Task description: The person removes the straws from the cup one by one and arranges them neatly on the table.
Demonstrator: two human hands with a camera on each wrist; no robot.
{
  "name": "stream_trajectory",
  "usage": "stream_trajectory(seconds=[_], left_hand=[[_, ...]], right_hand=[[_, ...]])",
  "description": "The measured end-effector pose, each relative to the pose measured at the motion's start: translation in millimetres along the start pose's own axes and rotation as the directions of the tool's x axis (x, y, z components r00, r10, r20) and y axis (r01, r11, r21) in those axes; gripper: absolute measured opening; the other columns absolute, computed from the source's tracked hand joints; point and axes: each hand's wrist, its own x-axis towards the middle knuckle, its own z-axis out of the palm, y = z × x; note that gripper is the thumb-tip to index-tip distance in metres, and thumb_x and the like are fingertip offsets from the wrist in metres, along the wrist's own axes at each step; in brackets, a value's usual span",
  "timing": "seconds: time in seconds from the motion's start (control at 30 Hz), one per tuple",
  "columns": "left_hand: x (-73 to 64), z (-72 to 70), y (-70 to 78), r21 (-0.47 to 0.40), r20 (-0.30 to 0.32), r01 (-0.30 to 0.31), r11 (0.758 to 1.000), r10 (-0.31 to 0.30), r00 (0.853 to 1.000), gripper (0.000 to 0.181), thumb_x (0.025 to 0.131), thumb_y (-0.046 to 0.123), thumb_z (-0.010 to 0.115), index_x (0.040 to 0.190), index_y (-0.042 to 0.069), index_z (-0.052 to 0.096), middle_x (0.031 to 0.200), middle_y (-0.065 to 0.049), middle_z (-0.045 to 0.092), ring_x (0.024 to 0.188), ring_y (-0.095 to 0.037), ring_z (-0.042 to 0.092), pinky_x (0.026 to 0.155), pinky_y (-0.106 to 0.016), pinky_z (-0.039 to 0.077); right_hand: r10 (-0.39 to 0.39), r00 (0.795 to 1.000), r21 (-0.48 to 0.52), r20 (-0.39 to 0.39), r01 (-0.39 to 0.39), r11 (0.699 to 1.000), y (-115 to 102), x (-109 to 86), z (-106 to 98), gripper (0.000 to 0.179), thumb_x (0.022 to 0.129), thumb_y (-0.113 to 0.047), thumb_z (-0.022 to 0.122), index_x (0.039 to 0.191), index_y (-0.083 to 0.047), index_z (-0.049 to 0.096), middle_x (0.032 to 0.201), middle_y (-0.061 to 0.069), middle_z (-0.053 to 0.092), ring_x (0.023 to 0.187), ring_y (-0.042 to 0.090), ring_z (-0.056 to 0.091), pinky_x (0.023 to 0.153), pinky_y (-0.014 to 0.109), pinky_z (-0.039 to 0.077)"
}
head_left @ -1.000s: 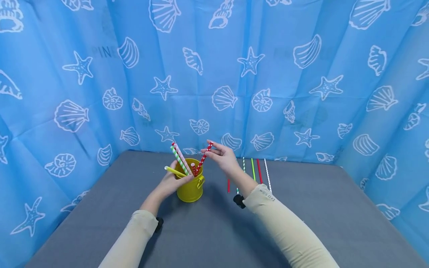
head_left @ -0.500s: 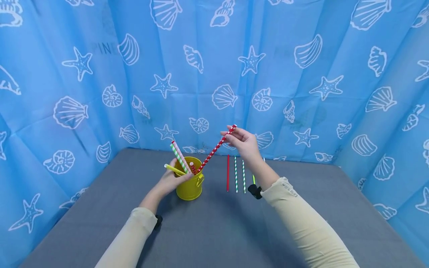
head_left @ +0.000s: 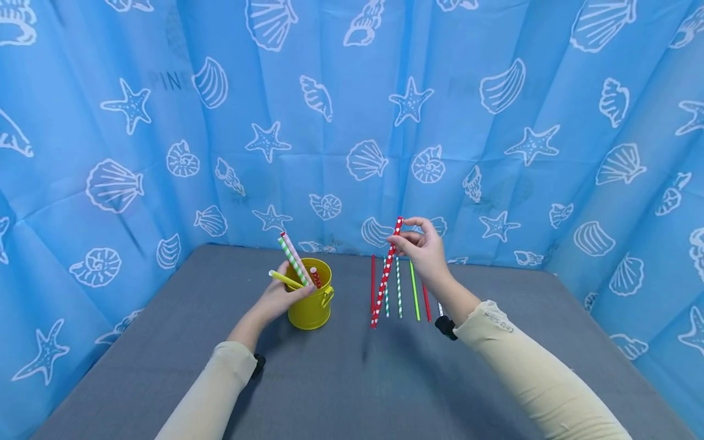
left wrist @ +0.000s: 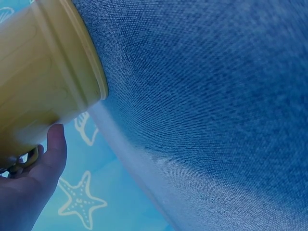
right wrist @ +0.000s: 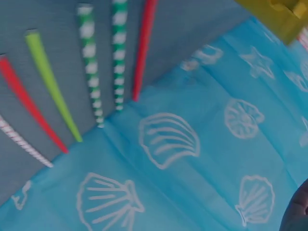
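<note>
A yellow metal bucket (head_left: 310, 313) stands on the table, its side steadied by my left hand (head_left: 277, 299), which grips it with the thumb along the front rim. In the left wrist view, the thumb lies against the bucket wall (left wrist: 48, 82). Inside the bucket lean a yellow straw (head_left: 287, 280), a green-striped straw (head_left: 293, 261), a pale pink straw (head_left: 299, 260) and a red patterned straw (head_left: 315, 277). To the right, my right hand (head_left: 429, 252) pinches the upper part of a red straw with white spots (head_left: 386, 275), tilted above the table.
Several straws lie in a row on the grey table right of the bucket: red (head_left: 373, 272), green-striped (head_left: 399, 287), lime green (head_left: 415, 293), another red (head_left: 426, 305) and a white patterned one (right wrist: 24, 142). A blue shell-print curtain (head_left: 324, 140) hangs behind the table.
My right hand has drawn the red spotted straw out of the bucket and carried it right, over the row of straws. The left hand stays on the bucket.
</note>
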Motion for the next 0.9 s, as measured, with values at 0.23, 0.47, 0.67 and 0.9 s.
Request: stream_trajectory(seconds=[0.23, 0.47, 0.67, 0.9], left_hand=[[-0.3, -0.5, 0.1, -0.003, 0.008, -0.015, 1.000, 0.015, 1.000, 0.089, 0.090, 0.040, 0.068, 0.153, 0.012, 0.012, 0.151, -0.020, 0.029, 0.135, -0.039, 0.032, 0.110, -0.057, 0.027], [-2.9, -0.4, -0.7, 0.004, 0.003, -0.007, 1.000, 0.007, 1.000, 0.087, 0.090, 0.039, 0.068, 0.152, 0.010, 0.014, 0.150, -0.021, 0.030, 0.135, -0.040, 0.031, 0.110, -0.058, 0.027], [-2.4, -0.7, -1.4, 0.002, 0.000, -0.001, 1.000, 0.001, 1.000, 0.088, 0.089, 0.040, 0.069, 0.152, 0.013, 0.014, 0.150, -0.019, 0.030, 0.134, -0.039, 0.032, 0.110, -0.057, 0.028], [1.3, -0.7, -1.3, -0.005, 0.006, -0.020, 1.000, 0.020, 1.000, 0.088, 0.090, 0.038, 0.069, 0.153, 0.013, 0.013, 0.151, -0.019, 0.029, 0.135, -0.038, 0.031, 0.110, -0.056, 0.028]], right_hand=[[0.038, 0.993, -0.144, 0.113, -0.022, 0.989, 20.5, -18.7, -9.2, 0.037, 0.091, -0.001, 0.065, 0.126, 0.005, 0.056, 0.091, 0.008, 0.068, 0.074, 0.011, 0.062, 0.067, 0.029, 0.056], [0.116, 0.972, -0.235, 0.206, -0.066, 0.970, 34.9, -33.5, -12.2, 0.044, 0.090, -0.003, 0.067, 0.132, 0.004, 0.054, 0.106, 0.024, 0.065, 0.084, 0.012, 0.064, 0.072, 0.029, 0.056], [0.139, 0.962, -0.243, 0.237, -0.080, 0.967, 45.9, -40.7, -11.6, 0.045, 0.088, 0.001, 0.068, 0.131, 0.005, 0.054, 0.107, 0.023, 0.066, 0.093, 0.019, 0.064, 0.080, 0.024, 0.054], [0.184, 0.946, -0.279, 0.266, -0.107, 0.954, 63.0, -50.2, -10.9, 0.043, 0.087, -0.001, 0.070, 0.127, 0.005, 0.056, 0.096, 0.014, 0.065, 0.086, 0.017, 0.060, 0.073, 0.030, 0.054]])
